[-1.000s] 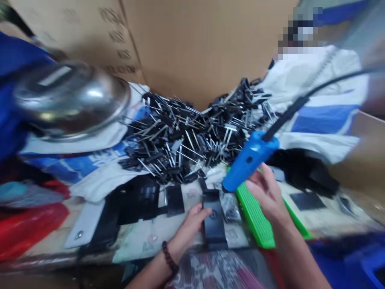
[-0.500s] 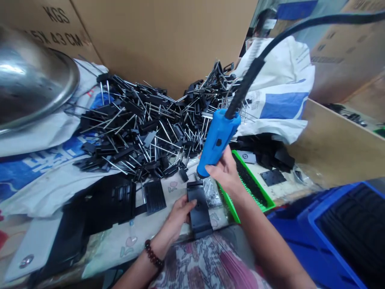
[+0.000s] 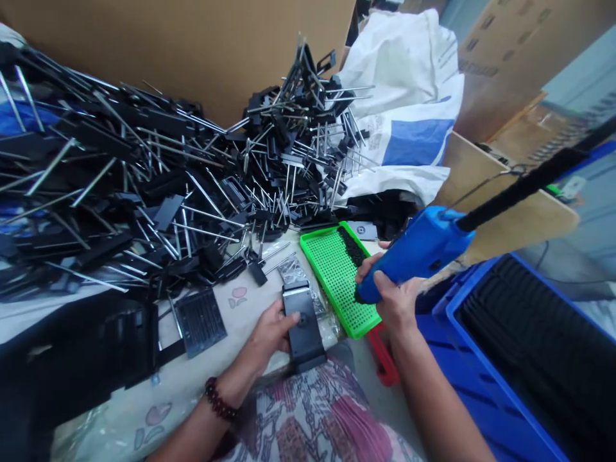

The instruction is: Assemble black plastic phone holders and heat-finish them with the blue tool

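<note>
My left hand [image 3: 272,333], a dark beaded bracelet on its wrist, grips the left edge of a flat black plastic bracket [image 3: 305,330] at the table's front edge, thumb on top. In my right hand [image 3: 392,292] is a blue electric screwdriver [image 3: 416,253], its black cable running off to the upper right. The driver's lower end is over the green perforated tray [image 3: 332,276], which holds small black parts [image 3: 353,247] along its far right side. Whether the tip touches anything there is hidden. A clear bag of small metal pieces [image 3: 291,269] lies just behind the bracket.
Behind my hands rises a big pile of black brackets with metal rods [image 3: 216,192]. On the right stands a blue crate [image 3: 462,308] full of black parts. A ribbed black plate [image 3: 199,321] lies left, a red container [image 3: 385,359] under the tray, a white sack [image 3: 399,77] behind.
My right hand has carried the screwdriver rightward and down from above the bracket to the green tray, tilting it over. My left hand keeps the bracket. The view has turned right.
</note>
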Demonstrator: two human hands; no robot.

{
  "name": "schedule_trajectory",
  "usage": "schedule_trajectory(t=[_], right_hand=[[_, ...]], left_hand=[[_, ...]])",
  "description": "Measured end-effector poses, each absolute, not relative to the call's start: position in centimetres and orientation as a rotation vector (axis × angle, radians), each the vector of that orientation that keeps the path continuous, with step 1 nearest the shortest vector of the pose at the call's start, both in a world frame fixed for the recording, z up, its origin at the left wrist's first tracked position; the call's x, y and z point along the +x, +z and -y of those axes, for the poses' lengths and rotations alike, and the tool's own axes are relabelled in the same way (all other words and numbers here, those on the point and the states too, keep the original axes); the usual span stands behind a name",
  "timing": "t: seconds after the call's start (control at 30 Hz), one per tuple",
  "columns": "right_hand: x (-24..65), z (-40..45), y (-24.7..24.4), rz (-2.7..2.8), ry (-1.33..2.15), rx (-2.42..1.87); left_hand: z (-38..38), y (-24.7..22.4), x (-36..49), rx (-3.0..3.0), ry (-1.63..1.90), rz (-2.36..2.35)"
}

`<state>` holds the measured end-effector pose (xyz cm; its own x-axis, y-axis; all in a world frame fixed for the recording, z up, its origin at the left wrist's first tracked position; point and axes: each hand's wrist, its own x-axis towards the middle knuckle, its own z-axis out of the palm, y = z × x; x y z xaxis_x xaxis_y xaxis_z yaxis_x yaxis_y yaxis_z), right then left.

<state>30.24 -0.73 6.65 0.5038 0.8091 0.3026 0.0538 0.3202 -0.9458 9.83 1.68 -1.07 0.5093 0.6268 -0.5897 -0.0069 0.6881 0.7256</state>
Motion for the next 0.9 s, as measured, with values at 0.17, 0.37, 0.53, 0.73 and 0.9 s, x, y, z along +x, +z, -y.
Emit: schedule_trajectory(t=[0.17, 0.37, 0.53, 0.73, 0.9], right_hand=[[30.3, 0.7, 5.4, 0.923, 0.579, -1.133], [30.4, 0.7, 4.5, 0.926, 0.573, -1.140], [30.4, 0.7, 4.2, 0.917, 0.589, -1.102], [30.2, 0.9, 4.1, 0.921, 0.539, -1.109], [30.0, 1.0, 4.2, 0.933, 0.533, -1.093]], left_hand=[[-1.8, -1.2, 9.9, 0.692, 0.403, -0.981], [-1.7, -1.2, 10.1, 0.703, 0.395, -0.995], [-1.8, -0.6, 10.3, 0.708, 0.370, -1.037], [-1.8, 0.1, 10.6, 0.727, 0.357, -1.067], [-1.8, -0.2, 10.5, 0.744, 0.347, -1.051]])
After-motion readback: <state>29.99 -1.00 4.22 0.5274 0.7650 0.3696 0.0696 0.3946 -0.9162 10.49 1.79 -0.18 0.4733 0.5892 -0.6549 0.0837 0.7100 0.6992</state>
